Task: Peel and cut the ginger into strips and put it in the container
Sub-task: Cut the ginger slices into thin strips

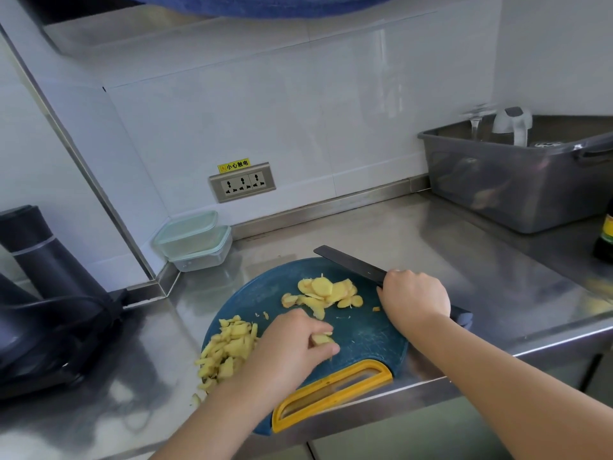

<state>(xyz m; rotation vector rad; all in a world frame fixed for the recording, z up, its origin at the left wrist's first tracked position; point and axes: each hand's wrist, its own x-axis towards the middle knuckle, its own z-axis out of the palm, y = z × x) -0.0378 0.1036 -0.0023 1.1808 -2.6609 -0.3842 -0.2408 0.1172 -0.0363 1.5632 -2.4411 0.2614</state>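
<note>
A round dark-teal cutting board (365,336) with a yellow handle lies at the counter's front edge. A loose pile of peeled ginger slices (326,292) sits at its middle back. Cut ginger strips (229,346) are heaped on its left edge, some spilling onto the counter. My left hand (292,343) pinches a small stack of ginger slices (321,339) on the board's centre. My right hand (414,298) grips the handle of a dark-bladed knife (348,262), whose blade points back-left along the board's right rim. Two stacked clear containers (194,240) stand in the back corner.
A grey plastic bin (517,187) with a kettle and glass stands at the back right. A dark bottle (605,234) is at the right edge. Dark appliances and cables (49,293) fill the left. A wall socket (242,182) sits above the counter.
</note>
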